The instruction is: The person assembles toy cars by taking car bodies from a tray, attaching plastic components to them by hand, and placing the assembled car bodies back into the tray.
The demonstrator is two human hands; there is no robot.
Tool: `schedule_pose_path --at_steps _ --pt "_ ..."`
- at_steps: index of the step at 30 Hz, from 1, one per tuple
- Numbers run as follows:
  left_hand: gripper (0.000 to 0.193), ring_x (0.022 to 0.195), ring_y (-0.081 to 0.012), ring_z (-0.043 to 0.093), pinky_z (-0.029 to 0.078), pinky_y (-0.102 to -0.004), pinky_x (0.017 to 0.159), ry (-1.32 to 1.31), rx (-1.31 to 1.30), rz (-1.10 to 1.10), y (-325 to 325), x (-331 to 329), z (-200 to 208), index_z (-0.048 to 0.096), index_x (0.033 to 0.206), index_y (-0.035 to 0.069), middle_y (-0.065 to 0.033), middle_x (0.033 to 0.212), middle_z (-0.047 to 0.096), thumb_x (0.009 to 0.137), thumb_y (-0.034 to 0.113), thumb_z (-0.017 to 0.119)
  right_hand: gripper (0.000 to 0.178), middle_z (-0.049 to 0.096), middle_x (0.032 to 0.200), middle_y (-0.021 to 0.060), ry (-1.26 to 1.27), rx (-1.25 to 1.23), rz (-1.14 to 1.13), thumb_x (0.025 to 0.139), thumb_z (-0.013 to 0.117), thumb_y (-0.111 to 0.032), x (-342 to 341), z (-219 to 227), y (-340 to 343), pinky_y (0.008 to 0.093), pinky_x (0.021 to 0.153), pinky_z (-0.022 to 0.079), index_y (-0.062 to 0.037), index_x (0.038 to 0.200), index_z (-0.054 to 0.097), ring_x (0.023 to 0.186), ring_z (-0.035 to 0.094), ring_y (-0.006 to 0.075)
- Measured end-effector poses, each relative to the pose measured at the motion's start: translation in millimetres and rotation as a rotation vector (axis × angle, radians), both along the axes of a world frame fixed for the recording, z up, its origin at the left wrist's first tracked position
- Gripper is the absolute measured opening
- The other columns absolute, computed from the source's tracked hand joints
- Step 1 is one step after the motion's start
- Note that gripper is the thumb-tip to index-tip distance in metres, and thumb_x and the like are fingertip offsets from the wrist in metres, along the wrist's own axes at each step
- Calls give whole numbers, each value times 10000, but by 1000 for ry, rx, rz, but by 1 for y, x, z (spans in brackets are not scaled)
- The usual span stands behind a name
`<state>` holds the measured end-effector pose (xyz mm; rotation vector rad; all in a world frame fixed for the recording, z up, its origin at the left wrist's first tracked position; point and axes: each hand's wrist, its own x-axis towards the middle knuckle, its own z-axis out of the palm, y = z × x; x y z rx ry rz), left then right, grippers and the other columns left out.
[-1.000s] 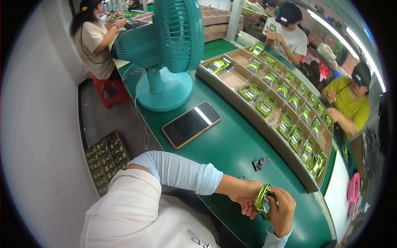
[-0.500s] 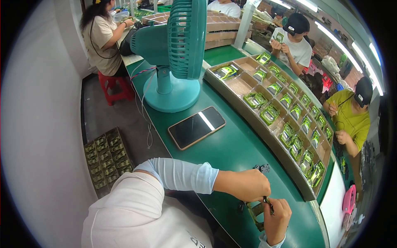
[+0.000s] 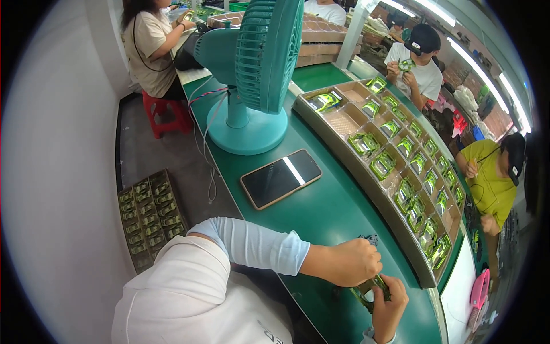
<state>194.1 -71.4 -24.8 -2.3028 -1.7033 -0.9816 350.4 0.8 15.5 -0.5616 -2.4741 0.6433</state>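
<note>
Over the green worktop, my right hand [image 3: 391, 303] grips a green toy car shell [image 3: 364, 297], its thumb and fingers along the near side. My left hand [image 3: 350, 262], below a light blue sleeve, is closed in a fist against the shell's upper end. Whatever sits inside that fist is hidden. The shell is tilted, and both hands cover much of it. Small dark parts [image 3: 369, 238] lie just beyond my left hand, partly covered by it.
A divided cardboard tray [image 3: 366, 172] of green car shells runs along the right. A phone [image 3: 281, 179] and a teal fan [image 3: 246, 129] stand farther left. Another filled tray [image 3: 150, 218] is on the floor. Several people work around; a pink-handled tool [image 3: 479, 289] lies at right.
My left fist has shifted slightly right and down over the shell's end. My right hand has turned a little with the shell. The whole view has shifted slightly.
</note>
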Motion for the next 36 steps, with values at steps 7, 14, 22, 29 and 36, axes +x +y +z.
schedule_pose_path --at_steps 7,14,22,29,36 --pt "127 585 -212 553 407 -310 540 93 58 57 3 4 -6 476 647 46 -69 606 523 654 125 575 235 575 704 116 2 -68 -106 633 587 83 0 -11 -1 272 520 420 37 864 576 536 517 186" --pt "150 485 -228 568 422 -314 447 84 -44 55 0 7 -4 463 647 42 -75 521 523 664 133 581 281 592 709 87 17 -3 -170 667 576 91 -7 1 -15 230 503 409 35 942 559 521 496 115" --pt "186 474 -263 571 437 -330 437 109 -37 35 5 7 -4 477 679 23 -101 512 544 708 168 591 265 550 1046 146 15 95 48 815 569 -70 6 16 -21 278 525 415 -14 1073 549 529 502 167" --pt "215 500 -338 537 421 -397 461 -403 199 -174 15 9 -6 453 721 6 -137 515 517 728 170 593 151 576 682 40 292 -658 -53 750 545 77 10 -1 10 195 551 419 53 897 564 606 525 70" --pt "167 581 -331 545 425 -393 529 -418 -3 -257 8 9 -4 471 724 2 -146 591 532 707 120 589 83 532 730 31 264 -507 105 757 579 45 15 -18 25 183 559 413 48 836 555 606 528 72"
